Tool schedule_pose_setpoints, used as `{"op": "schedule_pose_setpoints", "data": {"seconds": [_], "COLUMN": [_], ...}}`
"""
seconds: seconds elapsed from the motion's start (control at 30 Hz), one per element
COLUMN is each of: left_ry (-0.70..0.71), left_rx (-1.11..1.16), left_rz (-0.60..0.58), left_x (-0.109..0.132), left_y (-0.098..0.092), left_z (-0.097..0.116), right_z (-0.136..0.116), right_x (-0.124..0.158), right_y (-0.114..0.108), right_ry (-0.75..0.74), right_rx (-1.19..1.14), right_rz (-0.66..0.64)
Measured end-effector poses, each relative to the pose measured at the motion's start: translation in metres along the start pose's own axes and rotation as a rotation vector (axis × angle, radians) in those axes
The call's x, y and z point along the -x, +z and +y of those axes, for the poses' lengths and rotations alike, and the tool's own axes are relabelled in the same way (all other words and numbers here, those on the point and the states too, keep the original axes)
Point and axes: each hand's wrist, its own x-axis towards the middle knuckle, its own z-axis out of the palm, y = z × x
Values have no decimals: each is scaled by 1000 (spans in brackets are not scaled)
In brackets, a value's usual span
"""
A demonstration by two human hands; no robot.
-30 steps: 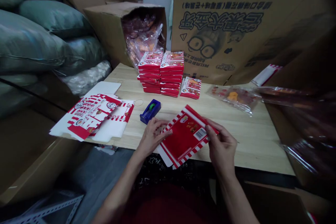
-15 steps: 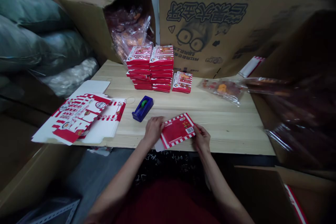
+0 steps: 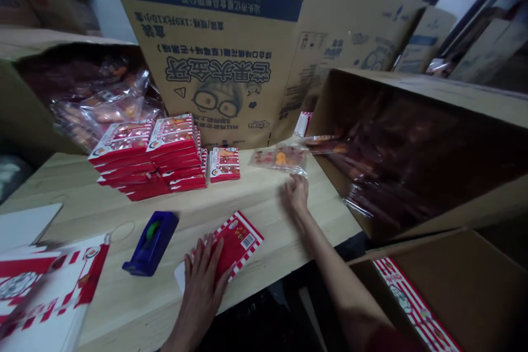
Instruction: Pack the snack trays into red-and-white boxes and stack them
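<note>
Division of the hands at the table (image 3: 268,256). Half a second ago both your hands held the red-and-white box; now your left hand (image 3: 202,272) alone keeps it, palm down, fingers fanned over its printed face. The box (image 3: 237,250) lies at the near side of the table, a white flap (image 3: 180,276) showing beyond your fingers at its left end.

Your right hand (image 3: 297,193) has left the box and reached out to the near edge of the clear bag (image 3: 282,157). Its fingers are curled, but blur and the plastic's glare make it uncertain whether they pinch the bag or merely rest against it. The work thus appears divided: one hand steadies the box, the other is free of it.

The view has also turned to your right, revealing more of the open carton (image 3: 429,87) of bagged pieces. The blue tape dispenser (image 3: 152,245) stands left of the box; the stacked boxes (image 3: 144,159) stand farther back.
</note>
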Motion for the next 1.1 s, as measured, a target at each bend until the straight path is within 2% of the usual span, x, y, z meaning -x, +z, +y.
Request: {"op": "schedule_pose_setpoints", "data": {"seconds": [0.1,0.17,0.27,0.37,0.47,0.57,0.67,0.77,0.87,0.93,1.0,1.07,1.1], "left_ry": [-61,-105,-148,-153,-174,-173,-149,-90,-59,-39,7,58,76], "left_rx": [61,101,147,168,185,207,227,235,231,228,267,410,507], "left_rz": [48,73,77,74,88,56,46,107,161,176,137,-14,-103], "left_x": [2,4,10,17,24,27,20,-1,-30,-49,-61,-66,-65], "left_y": [-4,-8,-16,-26,-31,-30,-30,-43,-73,-98,-120,-137,-143], "left_z": [2,1,-4,-11,-16,-20,-17,-6,14,29,43,53,55], "right_z": [3,-2,-10,-13,-8,-1,1,-4,-22,-44,-76,-113,-130], "right_x": [-70,-102,-131,-136,-111,-60,-8,23,34,40,48,60,66], "right_y": [7,19,38,50,53,50,38,8,-39,-73,-99,-114,-116], "right_ry": [-70,-153,-241,-262,-286,-303,-295,-295,-347,-427,-539,-710,-733], "right_rx": [189,293,416,497,526,503,443,363,273,210,136,-13,-71], "right_rz": [-84,-180,-294,-331,-328,-332,-326,-274,-257,-327,-465,-733,-834]}}
